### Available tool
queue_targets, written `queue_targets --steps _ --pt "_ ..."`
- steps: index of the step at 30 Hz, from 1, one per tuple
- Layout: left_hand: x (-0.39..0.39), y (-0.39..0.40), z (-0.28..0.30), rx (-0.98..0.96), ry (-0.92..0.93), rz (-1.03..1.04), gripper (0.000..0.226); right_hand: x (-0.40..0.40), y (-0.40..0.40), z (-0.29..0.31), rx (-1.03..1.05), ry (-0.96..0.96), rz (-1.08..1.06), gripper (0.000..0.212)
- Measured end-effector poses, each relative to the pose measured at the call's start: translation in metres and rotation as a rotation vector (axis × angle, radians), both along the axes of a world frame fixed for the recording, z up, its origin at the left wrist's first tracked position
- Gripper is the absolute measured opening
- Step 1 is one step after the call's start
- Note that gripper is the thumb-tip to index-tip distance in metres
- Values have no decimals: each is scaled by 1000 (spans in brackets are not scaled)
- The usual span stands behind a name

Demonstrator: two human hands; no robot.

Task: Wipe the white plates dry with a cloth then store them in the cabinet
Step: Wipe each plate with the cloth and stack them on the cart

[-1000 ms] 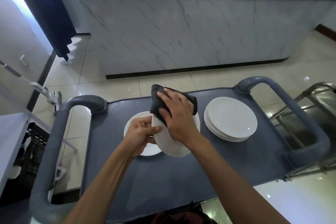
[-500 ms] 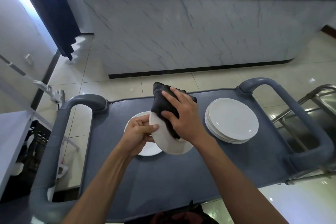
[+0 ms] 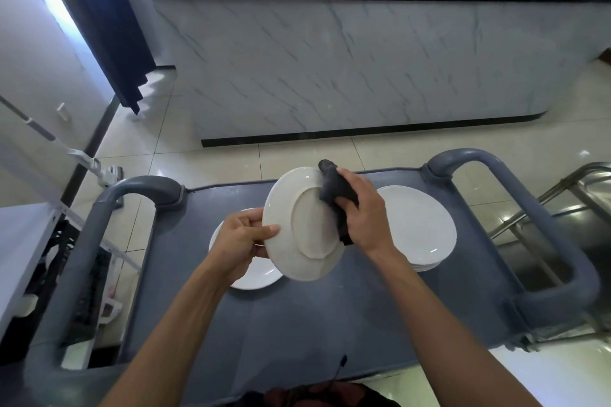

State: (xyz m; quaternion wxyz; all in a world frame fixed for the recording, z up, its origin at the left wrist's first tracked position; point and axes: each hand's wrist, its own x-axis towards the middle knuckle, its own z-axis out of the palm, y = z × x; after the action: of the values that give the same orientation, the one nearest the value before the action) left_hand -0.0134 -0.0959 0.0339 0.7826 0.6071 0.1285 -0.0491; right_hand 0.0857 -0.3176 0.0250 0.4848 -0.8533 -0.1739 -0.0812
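Note:
A white plate [image 3: 299, 228] is held up above the grey cart top [image 3: 297, 324], tilted with its underside facing me. My left hand [image 3: 243, 236] pinches its left rim. My right hand [image 3: 362, 211] grips a dark cloth [image 3: 337, 188] against the plate's right edge. Another white plate [image 3: 254, 274] lies flat on the cart below my left hand, partly hidden. A stack of white plates [image 3: 421, 228] sits on the cart to the right.
The cart has grey tubular handles at the left [image 3: 109, 208] and right [image 3: 542, 225]. A marble-fronted counter [image 3: 363, 66] stands across the tiled floor. A metal trolley frame [image 3: 568, 201] is at the right, a white table edge [image 3: 20, 248] at the left.
The plate has been turned over, so its underside now faces me. The cloth moved from the plate's face to its right edge, still in my right hand.

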Motion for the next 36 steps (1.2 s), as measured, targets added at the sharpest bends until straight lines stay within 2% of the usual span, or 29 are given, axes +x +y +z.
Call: queue_targets --steps 2,8,12,17,20,22,27,36 --pt "7 -11 8 66 -13 28 23 5 -16 5 59 36 -34 54" --pt "47 -55 26 242 -1 88 28 24 -63 24 117 20 -59 53" --pt "73 -81 32 416 -58 150 21 32 -91 30 161 0 -63 53" --pt "96 -129 42 952 -211 122 28 40 -132 29 228 16 -95 53" --pt "102 -159 43 1301 -294 45 21 42 -152 29 226 0 -111 53" --pt "105 -172 36 1434 -343 -1 29 42 -165 29 219 -13 -126 52" --pt "108 -204 20 1573 -377 -66 40 42 -200 19 237 0 -182 52" --pt "98 -255 -8 1676 -423 -250 52 39 -244 2 225 31 -265 52"
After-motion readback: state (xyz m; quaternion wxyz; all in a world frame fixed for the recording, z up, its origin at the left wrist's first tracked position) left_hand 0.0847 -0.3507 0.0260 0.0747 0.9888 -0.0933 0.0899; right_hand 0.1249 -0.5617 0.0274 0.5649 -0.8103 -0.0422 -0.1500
